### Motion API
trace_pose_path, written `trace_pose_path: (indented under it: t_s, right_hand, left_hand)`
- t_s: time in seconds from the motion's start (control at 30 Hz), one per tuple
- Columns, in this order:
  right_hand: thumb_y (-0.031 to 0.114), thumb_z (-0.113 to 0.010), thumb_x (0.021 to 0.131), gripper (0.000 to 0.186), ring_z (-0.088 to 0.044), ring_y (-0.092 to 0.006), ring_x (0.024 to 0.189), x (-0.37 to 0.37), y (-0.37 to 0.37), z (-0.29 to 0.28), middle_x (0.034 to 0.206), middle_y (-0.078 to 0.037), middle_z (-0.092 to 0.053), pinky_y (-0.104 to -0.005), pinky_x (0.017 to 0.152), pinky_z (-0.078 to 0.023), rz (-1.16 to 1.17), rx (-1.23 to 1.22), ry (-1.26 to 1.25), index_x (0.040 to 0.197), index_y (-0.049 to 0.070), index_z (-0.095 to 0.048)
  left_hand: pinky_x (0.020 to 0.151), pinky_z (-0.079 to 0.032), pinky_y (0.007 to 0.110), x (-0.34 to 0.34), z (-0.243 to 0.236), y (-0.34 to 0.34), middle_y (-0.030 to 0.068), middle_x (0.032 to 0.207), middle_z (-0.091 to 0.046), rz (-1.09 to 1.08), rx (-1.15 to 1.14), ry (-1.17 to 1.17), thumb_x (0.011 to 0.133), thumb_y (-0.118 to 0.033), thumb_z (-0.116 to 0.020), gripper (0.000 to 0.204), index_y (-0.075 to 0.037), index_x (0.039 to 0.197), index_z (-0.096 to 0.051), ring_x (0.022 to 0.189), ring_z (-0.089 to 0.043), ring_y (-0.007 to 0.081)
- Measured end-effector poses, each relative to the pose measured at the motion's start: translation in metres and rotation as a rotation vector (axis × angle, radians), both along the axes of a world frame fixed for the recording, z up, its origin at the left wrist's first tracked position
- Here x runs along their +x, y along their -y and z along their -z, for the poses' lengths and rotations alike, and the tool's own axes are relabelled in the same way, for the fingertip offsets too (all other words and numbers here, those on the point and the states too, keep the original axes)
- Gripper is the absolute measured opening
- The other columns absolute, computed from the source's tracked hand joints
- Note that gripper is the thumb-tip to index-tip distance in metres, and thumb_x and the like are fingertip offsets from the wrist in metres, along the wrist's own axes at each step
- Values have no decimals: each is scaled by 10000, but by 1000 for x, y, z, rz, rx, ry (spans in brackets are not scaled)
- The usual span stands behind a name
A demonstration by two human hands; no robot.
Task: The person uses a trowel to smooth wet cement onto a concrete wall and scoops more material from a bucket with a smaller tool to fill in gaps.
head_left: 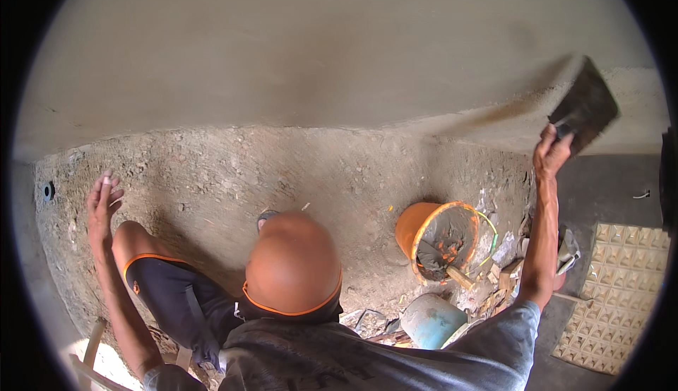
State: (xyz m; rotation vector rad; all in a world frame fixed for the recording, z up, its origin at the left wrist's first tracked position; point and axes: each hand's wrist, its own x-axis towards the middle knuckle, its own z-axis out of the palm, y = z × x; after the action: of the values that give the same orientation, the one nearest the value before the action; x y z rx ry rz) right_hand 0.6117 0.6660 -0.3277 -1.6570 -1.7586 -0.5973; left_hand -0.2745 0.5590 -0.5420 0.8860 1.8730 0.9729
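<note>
Far out to the right, my right hand is closed round the handle of a plastering trowel with a dark, flat, roughly rectangular blade. The blade is up in front of the smooth grey plastered wall, near its lower right part; whether it touches the surface I cannot tell. On the left, my left hand hangs in the air above my bent knee, fingers loosely curled and apart, holding nothing. Something white wraps one fingertip. An orange bucket of grey mortar leans on the ground, a wooden handle at its rim.
Rough, gritty ground runs along the wall's foot. A pale blue worn container and rubble lie below the bucket. At right, a cream panel of raised squares rests on dark floor. A blue-grey pipe end shows far left.
</note>
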Motion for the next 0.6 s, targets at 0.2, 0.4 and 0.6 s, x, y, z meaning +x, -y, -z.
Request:
trace_pose_path:
  t_s: [0.2, 0.4, 0.6]
  right_hand:
    - [56, -584, 945, 91, -575, -182, 559, -141, 23, 95, 667, -76, -596, -328, 542, -496, -259, -238, 30, 871, 29, -629]
    - [239, -702, 921, 257, -618, -392, 593, -400, 11, 290, 732, -160, -640, -457, 560, -516, -771, -563, 236, 849, 69, -524]
    - [265, -593, 992, 236, -691, -412, 682, -534, -45, 365, 763, -200, -659, -499, 505, -510, -765, -677, 381, 974, 53, -490]
  left_hand:
    - [806, -501, 272, 17, 16, 1, 65, 1219, -691, 28, 73, 54, 1013, -387, -583, 482, -84, 1388, -581, 939, -652, 134]
    - [791, -519, 291, 0, 48, 42, 85, 1105, -698, -158, 261, -114, 985, -295, -650, 459, -54, 1371, -587, 915, -650, 143]
    - [831, -531, 325, 18, 7, 64, 107, 1064, -690, -270, 324, -231, 979, -276, -653, 463, -32, 1367, -587, 953, -653, 184]
